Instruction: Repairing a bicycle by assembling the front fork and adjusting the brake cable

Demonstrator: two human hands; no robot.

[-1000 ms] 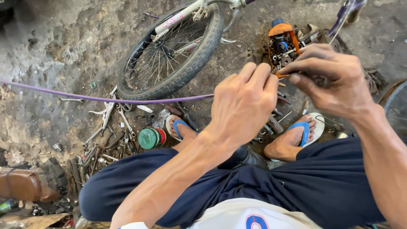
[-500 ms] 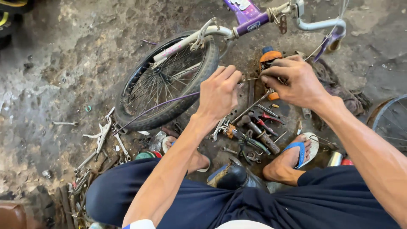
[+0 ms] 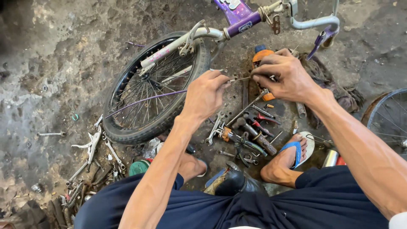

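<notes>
Squatting at the near edge: a person in dark blue shorts (image 3: 271, 212), both knees spread, a blue flip-flop (image 3: 299, 150) on the foot at right and another foot partly hidden under the left forearm. Between the feet, near centre: a black rounded object (image 3: 235, 182), kind not clear. Just beyond it: a heap of hand tools (image 3: 246, 131) on the dirty ground, with spanners, pliers and red-handled pieces lying crossed over one another. Near left: a scatter of loose spanners and metal parts (image 3: 91, 148), and a green round tin (image 3: 137, 167) beside the left knee. Middle left: a small bicycle wheel (image 3: 154, 87) with black tyre and spokes, standing tilted in a silver fork. Centre, above the tools: left hand (image 3: 205, 95), fingers closed in a pinch on the near end of a thin purple cable (image 3: 146, 99), which runs left across the wheel. Just right of it: right hand (image 3: 282, 76), fingers curled shut with thumb and forefinger nipping the thin metal cable tip (image 3: 237, 79) that bridges the small gap between the two hands. Behind the right hand: an orange bottle (image 3: 260, 55) with a blue cap, partly hidden. Far centre: a purple bicycle frame (image 3: 237, 15) joined to pale tubing. Far right: a dark rag (image 3: 335, 89) on the ground, and the rim of a second wheel (image 3: 386, 118) at the right edge.
</notes>
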